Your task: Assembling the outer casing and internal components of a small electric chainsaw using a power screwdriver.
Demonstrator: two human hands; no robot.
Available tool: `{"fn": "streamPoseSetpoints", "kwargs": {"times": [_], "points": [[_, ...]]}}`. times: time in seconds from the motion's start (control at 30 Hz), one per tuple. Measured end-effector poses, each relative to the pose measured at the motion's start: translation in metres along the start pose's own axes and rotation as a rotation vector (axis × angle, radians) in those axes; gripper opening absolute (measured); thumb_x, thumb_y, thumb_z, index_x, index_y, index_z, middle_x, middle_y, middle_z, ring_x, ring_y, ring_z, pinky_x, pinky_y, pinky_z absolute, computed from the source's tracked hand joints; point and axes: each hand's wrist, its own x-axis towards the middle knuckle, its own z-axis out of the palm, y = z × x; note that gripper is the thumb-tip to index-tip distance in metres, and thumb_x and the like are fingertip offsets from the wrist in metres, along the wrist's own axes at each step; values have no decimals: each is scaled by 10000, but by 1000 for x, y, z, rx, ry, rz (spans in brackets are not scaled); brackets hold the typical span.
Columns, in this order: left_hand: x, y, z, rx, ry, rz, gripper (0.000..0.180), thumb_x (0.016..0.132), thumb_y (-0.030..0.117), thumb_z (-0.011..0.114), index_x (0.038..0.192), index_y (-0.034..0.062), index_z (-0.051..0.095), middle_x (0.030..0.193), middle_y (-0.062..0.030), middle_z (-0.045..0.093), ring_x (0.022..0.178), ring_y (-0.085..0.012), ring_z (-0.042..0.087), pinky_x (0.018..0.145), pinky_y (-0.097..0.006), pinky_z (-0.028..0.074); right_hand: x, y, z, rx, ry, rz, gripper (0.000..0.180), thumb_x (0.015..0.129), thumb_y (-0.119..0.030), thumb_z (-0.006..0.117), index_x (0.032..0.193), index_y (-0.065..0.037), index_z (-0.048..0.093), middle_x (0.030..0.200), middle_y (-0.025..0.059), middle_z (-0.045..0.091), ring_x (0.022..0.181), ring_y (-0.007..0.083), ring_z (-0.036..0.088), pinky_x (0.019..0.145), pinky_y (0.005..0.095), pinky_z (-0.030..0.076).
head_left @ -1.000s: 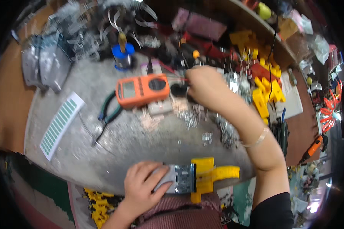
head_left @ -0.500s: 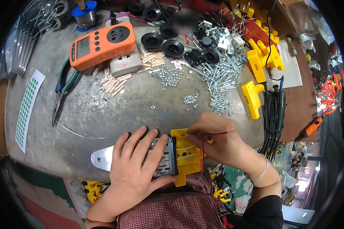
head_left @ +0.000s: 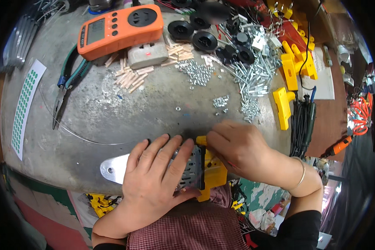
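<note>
My left hand [head_left: 154,179] lies across a slotted metal plate [head_left: 191,168], fingers reaching over its far edge and thumb along the near edge. The plate's bare, rounded end [head_left: 111,169] with a small hole points left. On its right sits a yellow plastic housing [head_left: 216,174], partly covered by my right hand [head_left: 239,146]. That hand is blurred, its fingers closed above the housing's far part. A short bit of thin red wire [head_left: 232,165] shows beneath it; its fingertips are hidden.
Beyond the hands lie nuts [head_left: 193,71], screws [head_left: 254,79], wooden-coloured pegs [head_left: 131,79] and black round parts [head_left: 205,41]. An orange meter [head_left: 116,33], pliers [head_left: 63,93] and a green-dotted sheet [head_left: 26,108] are left. Yellow housings [head_left: 282,108] and black cables [head_left: 301,125] are right.
My right hand has turned over the yellow housing, covering more of it and most of the red wire. My left hand stays on the plate. The bench appears shifted up in view.
</note>
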Motion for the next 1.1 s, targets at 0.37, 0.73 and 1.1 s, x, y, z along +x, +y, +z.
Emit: {"fn": "streamPoseSetpoints", "kwargs": {"times": [0.37,0.73,1.1], "points": [[0,0,4,10,8,34,871,587,501,803,1283,50,539,1274,-130,561,1191,-324,520,1017,-521,362,-45,10,-19,539,256,289,162,835,22,596,970,-6,682,939,91,647,821,193,626,677,329,509],[2,27,33,3,-58,400,411,679,366,769,963,94,649,1090,-85,640,1172,-289,556,1054,-588,312,-44,-4,5,657,389,430,150,830,15,678,974,-3,640,855,78,637,751,147,638,633,264,505],[3,12,22,95,65,124,906,679,586,738,1326,9,473,1317,-200,530,1222,-403,484,1045,-568,306,-36,16,31,88,419,3,134,814,-89,674,917,-41,601,832,113,553,760,315,583,647,391,498]]}}
